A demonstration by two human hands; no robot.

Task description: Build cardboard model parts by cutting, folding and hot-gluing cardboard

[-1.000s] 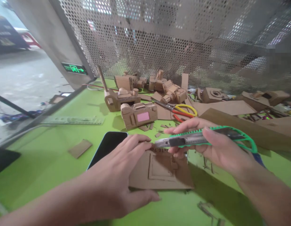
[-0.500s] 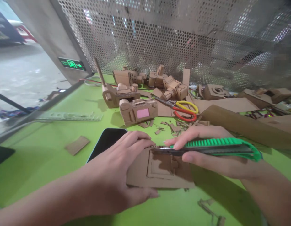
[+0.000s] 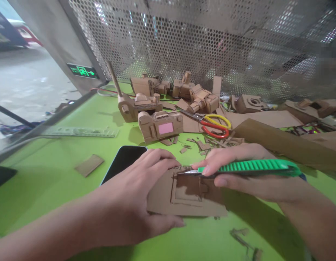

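Observation:
A flat piece of cardboard (image 3: 162, 203) lies on the green table, with a drawn or scored rectangle and a small tab shape on it. My left hand (image 3: 135, 192) holds it in place, fingers over the far edge and thumb along the near edge. In my right hand (image 3: 244, 170) is a green utility knife (image 3: 254, 166), held almost level. Its blade tip rests at the rectangle's upper left corner, along the top line. Part of the cardboard is in the right hand's shadow. Just beyond my left hand lies a black-screened phone (image 3: 121, 161).
Scissors (image 3: 215, 127) with red and yellow handles lie beyond the hands among cardboard scraps (image 3: 200, 145). Cardboard camera models (image 3: 159, 127) stand at the back before a perforated metal panel (image 3: 168, 47). A clear ruler (image 3: 81, 132) and a loose cardboard rectangle (image 3: 89, 165) are on the left.
The knife has rolled in my right hand, so its green ribbed side shows more. Its blade stays near the rectangle's top line. My left hand keeps its place on the cardboard.

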